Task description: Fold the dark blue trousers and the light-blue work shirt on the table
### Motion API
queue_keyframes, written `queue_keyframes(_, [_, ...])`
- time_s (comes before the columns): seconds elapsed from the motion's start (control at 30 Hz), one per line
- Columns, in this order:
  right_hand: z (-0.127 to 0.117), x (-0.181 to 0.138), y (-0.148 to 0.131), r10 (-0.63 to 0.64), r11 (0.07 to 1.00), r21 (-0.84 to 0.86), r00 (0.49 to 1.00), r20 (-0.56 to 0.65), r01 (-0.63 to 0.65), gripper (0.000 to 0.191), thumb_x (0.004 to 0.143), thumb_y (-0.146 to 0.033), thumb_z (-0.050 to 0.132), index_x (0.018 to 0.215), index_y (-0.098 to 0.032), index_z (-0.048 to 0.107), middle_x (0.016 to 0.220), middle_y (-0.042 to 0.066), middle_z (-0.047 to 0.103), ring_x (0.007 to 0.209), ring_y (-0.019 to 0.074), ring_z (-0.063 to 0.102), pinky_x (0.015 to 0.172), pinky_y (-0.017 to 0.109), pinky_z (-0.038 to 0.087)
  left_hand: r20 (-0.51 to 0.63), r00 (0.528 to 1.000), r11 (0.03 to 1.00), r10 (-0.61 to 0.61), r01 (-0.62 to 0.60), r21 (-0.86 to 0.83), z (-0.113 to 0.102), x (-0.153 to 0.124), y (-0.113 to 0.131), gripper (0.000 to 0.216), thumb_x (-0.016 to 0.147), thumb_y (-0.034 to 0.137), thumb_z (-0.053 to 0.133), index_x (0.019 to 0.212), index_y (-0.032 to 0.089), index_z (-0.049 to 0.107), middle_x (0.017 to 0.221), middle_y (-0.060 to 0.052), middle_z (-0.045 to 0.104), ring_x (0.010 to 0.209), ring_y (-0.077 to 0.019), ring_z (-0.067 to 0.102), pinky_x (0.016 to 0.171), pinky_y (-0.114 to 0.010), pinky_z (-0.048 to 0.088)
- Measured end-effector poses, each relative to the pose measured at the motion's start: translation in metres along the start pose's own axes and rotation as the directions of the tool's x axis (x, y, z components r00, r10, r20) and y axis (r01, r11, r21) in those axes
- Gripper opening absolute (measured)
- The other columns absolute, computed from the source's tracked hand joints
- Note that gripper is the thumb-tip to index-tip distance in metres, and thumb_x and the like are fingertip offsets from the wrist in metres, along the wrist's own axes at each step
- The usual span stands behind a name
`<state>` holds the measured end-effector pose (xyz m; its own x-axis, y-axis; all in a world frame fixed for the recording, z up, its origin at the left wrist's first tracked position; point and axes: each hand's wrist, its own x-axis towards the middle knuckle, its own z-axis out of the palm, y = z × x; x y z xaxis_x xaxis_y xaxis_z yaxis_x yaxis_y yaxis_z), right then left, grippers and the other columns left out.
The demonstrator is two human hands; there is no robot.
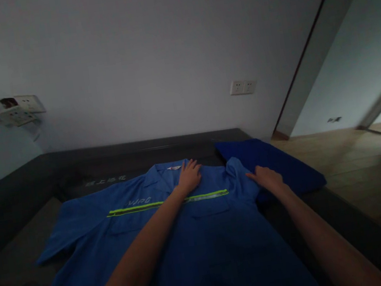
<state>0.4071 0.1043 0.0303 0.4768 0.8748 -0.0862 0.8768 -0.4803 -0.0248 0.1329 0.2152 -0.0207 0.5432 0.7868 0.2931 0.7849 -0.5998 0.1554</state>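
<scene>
A blue short-sleeved work shirt (pixel 125 234) with a yellow-green reflective stripe lies spread flat, front up, on a dark surface (pixel 21 187). My left hand (pixel 190 176) rests flat on the shirt just below its collar, fingers stretched out. My right hand (pixel 266 178) lies on the shirt's right shoulder and sleeve, fingers extended and pressing the cloth. Neither hand holds anything.
A darker blue folded cloth (pixel 279 158) lies at the surface's far right corner, next to my right hand. A white wall with sockets (pixel 243 87) stands behind. More sockets (pixel 21 111) are mounted at the left. Tiled floor (pixel 366 169) opens to the right.
</scene>
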Motion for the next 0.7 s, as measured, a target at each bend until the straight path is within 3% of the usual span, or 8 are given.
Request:
queue_keyframes(0.17, [0.019,0.001,0.007,-0.085,0.978,0.182,0.992,-0.091,0.101,0.033,0.089,-0.046,0.05,0.096,-0.015,0.061,0.096,0.014,0.068,0.09,0.0272,0.065,0.072,0.034,0.046,0.081,0.996,0.998,-0.027,0.022,0.064,0.027,0.005,0.014,0.05,0.096,0.036,0.031,0.143,0.019,0.041,0.151,-0.009,0.034,0.141,-0.028,0.026,0.115,-0.05,0.018])
queue_keyframes(0.3, [0.022,0.001,0.033,-0.117,0.845,0.498,0.976,-0.185,0.196,0.024,0.081,-0.042,0.057,0.079,-0.018,0.057,0.078,0.004,0.065,0.075,0.0197,0.063,0.066,0.028,0.046,0.082,0.996,0.997,-0.027,0.021,0.07,0.031,0.004,0.009,0.053,0.096,0.041,0.029,0.144,0.021,0.038,0.152,-0.008,0.032,0.142,-0.0273,0.024,0.115,-0.05,0.017])
queue_keyframes(0.4, [0.022,-0.014,0.05,-0.036,0.701,0.694,0.98,-0.195,0.164,0.029,0.074,-0.041,0.064,0.091,-0.018,0.058,0.072,0.001,0.063,0.069,0.019,0.062,0.06,0.028,0.047,0.089,0.995,0.998,-0.034,0.028,0.06,0.032,0.004,0.008,0.053,0.096,0.041,0.028,0.144,0.023,0.038,0.152,-0.007,0.032,0.142,-0.0268,0.024,0.115,-0.05,0.017])
queue_keyframes(0.53, [0.029,-0.046,0.06,-0.03,0.549,0.824,0.989,-0.148,0.14,0.055,0.073,-0.04,0.067,0.121,-0.019,0.05,0.077,0.003,0.067,0.064,0.0199,0.065,0.057,0.03,0.05,0.084,0.996,0.998,-0.038,0.034,0.055,0.032,0.005,0.009,0.053,0.096,0.041,0.027,0.145,0.023,0.037,0.153,-0.007,0.032,0.141,-0.0265,0.025,0.115,-0.05,0.017])
queue_keyframes(0.6, [0.035,-0.056,0.065,-0.052,0.57,0.81,0.99,-0.13,0.136,0.063,0.074,-0.042,0.065,0.13,-0.019,0.045,0.075,0.003,0.068,0.062,0.0208,0.065,0.057,0.031,0.05,0.083,0.996,0.998,-0.036,0.032,0.053,0.033,0.005,0.008,0.053,0.096,0.041,0.027,0.145,0.023,0.037,0.153,-0.007,0.032,0.141,-0.0266,0.025,0.115,-0.05,0.017])
queue_keyframes(0.7, [0.039,-0.053,0.076,-0.028,0.749,0.645,0.98,-0.195,0.15,0.063,0.076,-0.047,0.062,0.13,-0.019,0.047,0.071,0.002,0.066,0.063,0.0223,0.065,0.06,0.033,0.049,0.092,0.995,0.998,-0.036,0.032,0.048,0.034,0.005,0.008,0.054,0.096,0.041,0.027,0.145,0.022,0.037,0.153,-0.008,0.032,0.142,-0.0269,0.025,0.115,-0.05,0.017])
